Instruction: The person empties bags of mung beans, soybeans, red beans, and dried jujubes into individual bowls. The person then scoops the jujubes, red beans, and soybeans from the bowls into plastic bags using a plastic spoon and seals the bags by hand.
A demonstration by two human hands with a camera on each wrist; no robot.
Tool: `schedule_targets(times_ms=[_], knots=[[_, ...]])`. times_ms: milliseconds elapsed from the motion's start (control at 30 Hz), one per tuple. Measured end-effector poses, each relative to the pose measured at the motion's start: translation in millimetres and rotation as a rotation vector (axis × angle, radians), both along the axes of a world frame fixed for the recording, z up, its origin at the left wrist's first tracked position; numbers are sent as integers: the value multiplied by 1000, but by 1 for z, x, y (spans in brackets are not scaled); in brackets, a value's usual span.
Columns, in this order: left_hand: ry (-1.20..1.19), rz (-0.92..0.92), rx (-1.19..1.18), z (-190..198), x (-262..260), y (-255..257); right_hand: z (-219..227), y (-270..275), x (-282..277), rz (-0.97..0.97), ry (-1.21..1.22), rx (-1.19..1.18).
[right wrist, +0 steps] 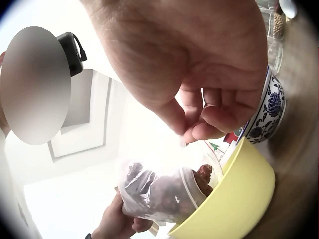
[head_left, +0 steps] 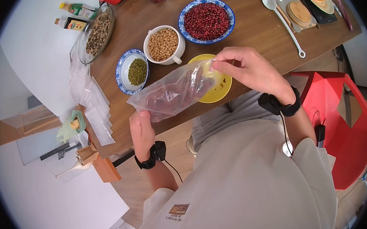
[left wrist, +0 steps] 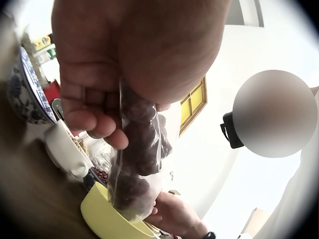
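A clear plastic bag (head_left: pixel 168 92) with dark red, wrinkled pieces slants over the table edge, its mouth end over a yellow bowl (head_left: pixel 223 89). My left hand (head_left: pixel 142 130) grips the closed lower end; in the left wrist view its fingers (left wrist: pixel 102 124) curl beside the bag (left wrist: pixel 137 164). My right hand (head_left: pixel 252 72) pinches the rim of the mouth between thumb and fingertips, above the bowl. In the right wrist view, dark red pieces (right wrist: pixel 203 177) lie at the mouth, beside the yellow bowl's wall (right wrist: pixel 234 194). A few small dark bits lie in the bowl.
Beyond the bag stand a white mug of chickpeas (head_left: pixel 163 45), a bowl of green beans (head_left: pixel 137 72) and a bowl of red seeds (head_left: pixel 206 21). Flat plastic bags (head_left: pixel 94 106) and a glass dish (head_left: pixel 97 34) lie left. A ladle (head_left: pixel 285 26) lies far right; a red chair (head_left: pixel 339 134) stands right.
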State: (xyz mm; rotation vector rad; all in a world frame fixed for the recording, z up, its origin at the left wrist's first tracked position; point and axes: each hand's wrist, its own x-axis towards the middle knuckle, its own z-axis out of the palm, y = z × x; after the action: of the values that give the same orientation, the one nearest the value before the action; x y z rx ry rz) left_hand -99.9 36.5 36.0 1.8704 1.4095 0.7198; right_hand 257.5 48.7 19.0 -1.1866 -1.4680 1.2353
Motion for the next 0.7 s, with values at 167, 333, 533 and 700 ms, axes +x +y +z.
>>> schedule_targets(times_ms=[167,333,533,700], knots=[[108,10,97,11,10,4,-3,0,2,-26,12,-11],[-20,77,247,15,34,12,-9,2,4,0,53,-88],[-83,170,188,8,25,6,-9,2,3,-31,66,-49],[-200,249,138,19,37,3,-7,1,6,17,29,-161]])
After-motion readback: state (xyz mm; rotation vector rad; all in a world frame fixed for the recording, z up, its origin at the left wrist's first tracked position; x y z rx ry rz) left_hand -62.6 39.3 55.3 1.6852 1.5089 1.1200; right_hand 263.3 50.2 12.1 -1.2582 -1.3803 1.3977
